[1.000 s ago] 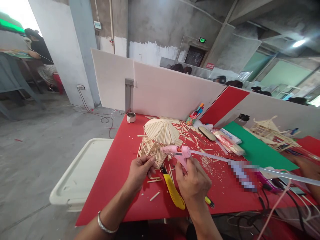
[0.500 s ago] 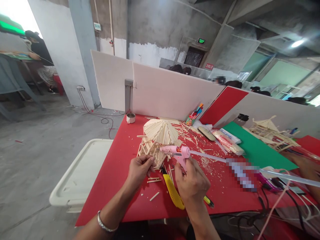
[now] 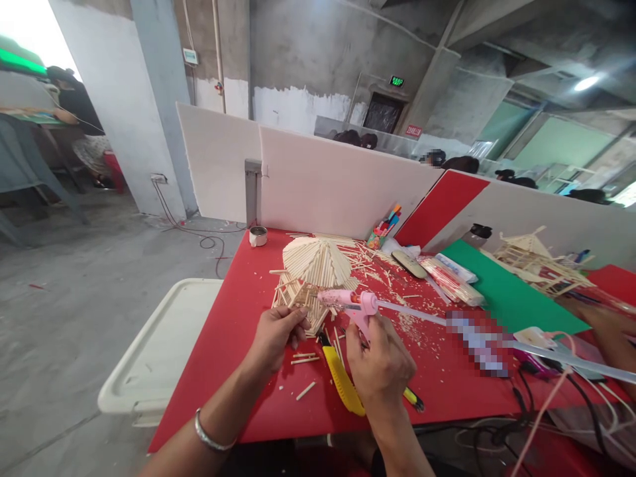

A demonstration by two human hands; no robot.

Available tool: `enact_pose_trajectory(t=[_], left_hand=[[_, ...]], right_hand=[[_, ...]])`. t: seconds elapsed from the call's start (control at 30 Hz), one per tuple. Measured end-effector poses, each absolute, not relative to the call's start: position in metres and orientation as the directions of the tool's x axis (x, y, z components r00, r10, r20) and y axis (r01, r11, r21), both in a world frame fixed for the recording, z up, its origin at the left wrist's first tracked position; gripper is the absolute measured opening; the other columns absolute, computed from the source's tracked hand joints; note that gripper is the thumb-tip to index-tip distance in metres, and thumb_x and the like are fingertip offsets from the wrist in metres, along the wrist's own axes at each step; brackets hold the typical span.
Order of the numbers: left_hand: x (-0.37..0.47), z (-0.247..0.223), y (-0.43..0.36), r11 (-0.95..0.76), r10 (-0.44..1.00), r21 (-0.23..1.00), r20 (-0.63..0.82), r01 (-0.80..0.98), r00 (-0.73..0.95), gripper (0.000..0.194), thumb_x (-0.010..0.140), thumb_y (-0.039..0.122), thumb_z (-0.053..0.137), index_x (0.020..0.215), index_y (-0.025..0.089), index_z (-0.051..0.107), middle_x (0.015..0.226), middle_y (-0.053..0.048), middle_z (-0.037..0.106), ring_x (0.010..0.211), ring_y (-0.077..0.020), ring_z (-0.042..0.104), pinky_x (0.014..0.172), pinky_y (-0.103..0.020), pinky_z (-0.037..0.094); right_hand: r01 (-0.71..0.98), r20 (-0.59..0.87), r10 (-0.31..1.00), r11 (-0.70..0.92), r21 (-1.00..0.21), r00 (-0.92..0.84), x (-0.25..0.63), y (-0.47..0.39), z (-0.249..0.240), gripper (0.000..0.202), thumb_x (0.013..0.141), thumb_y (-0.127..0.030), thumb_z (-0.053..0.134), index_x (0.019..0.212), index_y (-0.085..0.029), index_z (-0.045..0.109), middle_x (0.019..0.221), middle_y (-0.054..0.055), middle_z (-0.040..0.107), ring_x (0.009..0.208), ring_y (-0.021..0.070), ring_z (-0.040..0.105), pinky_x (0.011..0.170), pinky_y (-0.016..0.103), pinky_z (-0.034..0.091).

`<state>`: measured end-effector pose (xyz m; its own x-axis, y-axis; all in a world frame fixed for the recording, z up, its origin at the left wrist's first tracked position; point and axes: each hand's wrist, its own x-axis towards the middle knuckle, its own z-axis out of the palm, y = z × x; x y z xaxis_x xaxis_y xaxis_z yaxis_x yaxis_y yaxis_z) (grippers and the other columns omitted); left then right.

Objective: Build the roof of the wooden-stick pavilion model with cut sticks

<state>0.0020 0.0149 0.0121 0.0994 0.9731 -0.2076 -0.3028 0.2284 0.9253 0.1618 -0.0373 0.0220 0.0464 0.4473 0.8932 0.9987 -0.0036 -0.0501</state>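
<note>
A pink hot glue gun (image 3: 342, 299) is gripped in my right hand (image 3: 382, 361), its nozzle pointing left at the small house model (image 3: 318, 262) built of wooden sticks. A long clear glue stick (image 3: 412, 311) runs out of its back to the right. My left hand (image 3: 278, 331) is closed in a pinch just in front of the model, close below the nozzle. What its fingertips hold is too small to make out. Between my hands lies a yellow utility knife (image 3: 342, 381), with short cut sticks (image 3: 305, 358) beside it.
Loose sticks and shavings (image 3: 407, 324) lie on the red tabletop (image 3: 238, 411). Behind are a pen cup (image 3: 377, 237), a bag of sticks (image 3: 454, 281) and a tin (image 3: 258, 236). Another stick model (image 3: 536, 255) and a person's arm (image 3: 611, 331) are at right; a white bin (image 3: 154, 351) stands left.
Both hands and the glue gun hold nearly the same place at the model. The whole view has shifted very slightly; nothing was picked up or let go.
</note>
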Motion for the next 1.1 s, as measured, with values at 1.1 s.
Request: enact_pose_trajectory(t=[1.1], left_hand=[[0.004,0.024,0.019,0.338,0.941,0.876,-0.317,-0.344,0.117,0.029,0.051,0.034,0.08,0.048,0.012,0.061,0.038,-0.001,0.055,0.027,-0.0057,0.042,0.028,-0.017,0.031]], right_hand=[[0.98,0.872,0.462,0.028,-0.198,0.163,0.155,-0.025,-0.006,0.024,0.09,-0.027,0.056,0.109,-0.014,0.06,0.077,0.007,0.066,0.066,0.017,0.062,0.059,0.025,0.043]])
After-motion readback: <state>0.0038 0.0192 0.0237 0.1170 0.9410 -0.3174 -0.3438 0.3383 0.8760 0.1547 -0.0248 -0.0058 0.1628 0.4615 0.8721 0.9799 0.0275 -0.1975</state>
